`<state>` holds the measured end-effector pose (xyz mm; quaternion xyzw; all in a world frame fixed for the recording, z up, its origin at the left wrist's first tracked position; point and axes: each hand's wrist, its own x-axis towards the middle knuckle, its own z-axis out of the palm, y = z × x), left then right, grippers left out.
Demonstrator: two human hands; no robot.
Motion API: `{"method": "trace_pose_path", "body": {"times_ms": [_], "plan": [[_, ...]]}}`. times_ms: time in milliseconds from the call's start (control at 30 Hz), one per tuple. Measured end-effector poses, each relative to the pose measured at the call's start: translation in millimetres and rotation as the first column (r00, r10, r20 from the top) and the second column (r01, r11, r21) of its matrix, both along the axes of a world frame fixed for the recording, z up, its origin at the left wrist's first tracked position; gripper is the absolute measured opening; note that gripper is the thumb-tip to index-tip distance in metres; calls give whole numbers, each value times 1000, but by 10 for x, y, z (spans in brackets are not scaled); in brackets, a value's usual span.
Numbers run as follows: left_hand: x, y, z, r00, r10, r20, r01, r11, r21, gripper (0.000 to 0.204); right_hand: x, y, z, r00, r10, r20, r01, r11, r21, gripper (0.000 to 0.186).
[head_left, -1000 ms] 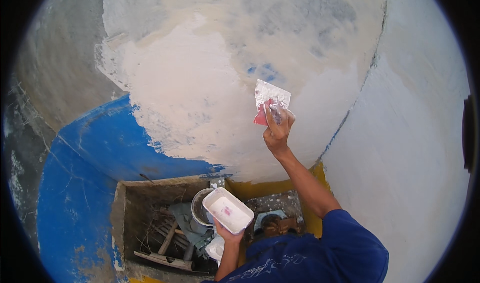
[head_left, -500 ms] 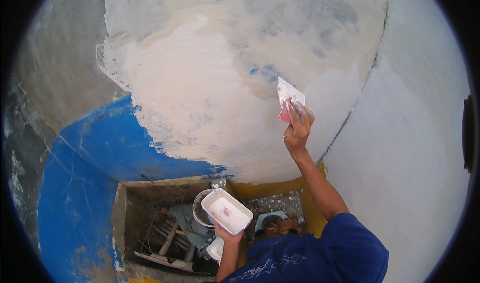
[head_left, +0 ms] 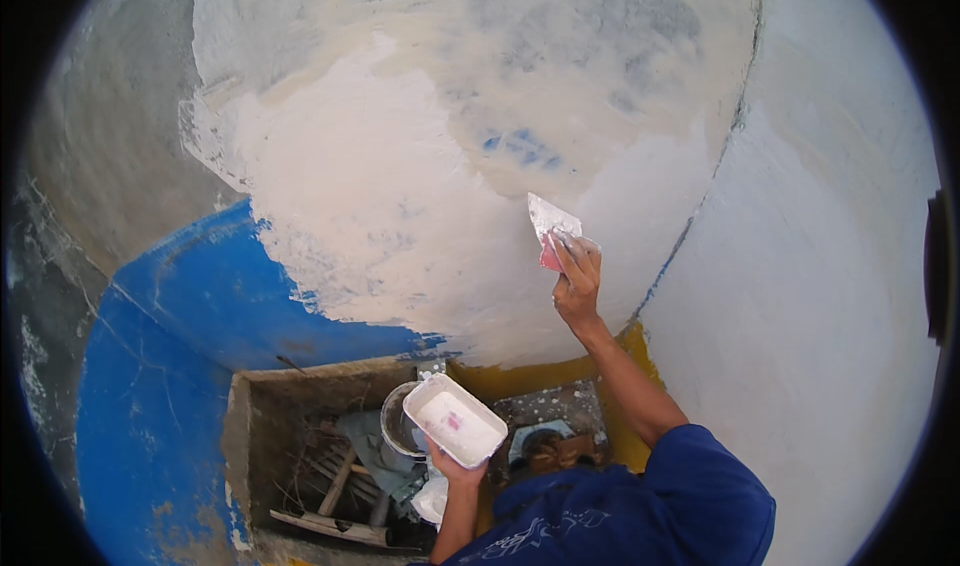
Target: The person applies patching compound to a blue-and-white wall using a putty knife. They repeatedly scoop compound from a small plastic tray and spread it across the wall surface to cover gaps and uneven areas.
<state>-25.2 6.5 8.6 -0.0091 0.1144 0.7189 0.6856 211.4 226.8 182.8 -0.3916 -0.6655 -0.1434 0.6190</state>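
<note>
moved slightly down-left before the putty-smeared wall (head_left: 330,166) since half a second ago, with red-handled scraper (head_left: 553,214) pinched between fingers of the right hand (head_left: 578,281), blade angled up-left from them, well apart from the putty tray (head_left: 422,387) cupped in the curled left hand (head_left: 458,470)

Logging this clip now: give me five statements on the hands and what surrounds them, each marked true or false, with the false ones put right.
1. The right hand holds a scraper smeared with white. True.
2. The left hand is empty. False: it holds a pale rectangular tray.
3. In the picture, a blue painted area lies to the left of the scraper. True.
4. The bucket shows to the right of the tray. False: it shows on the tray's left, partly hidden by it.
5. The sleeve nearest the right hand is dark blue. True.
</note>
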Motion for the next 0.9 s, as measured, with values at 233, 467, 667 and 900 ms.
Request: {"method": "trace_pose_path", "body": {"times_ms": [233,467,667,900], "plan": [[72,-3,33,999,1,-40,-3,998,-55,66,384,530,-293,938,-321,133,314,947,72,65],[72,-2,62,999,34,-39,-35,999,-18,65,577,183,-107,985,-156,71,144,978,150,62],[98,-35,62,998,-10,-59,6,998,-65,65,437,293,609,975,-220,-23,221,965,139,64],[126,0,74,999,-33,-16,33,999,-35,65,-103,-21,-72,987,21,161,-3,994,-111,64]]}}
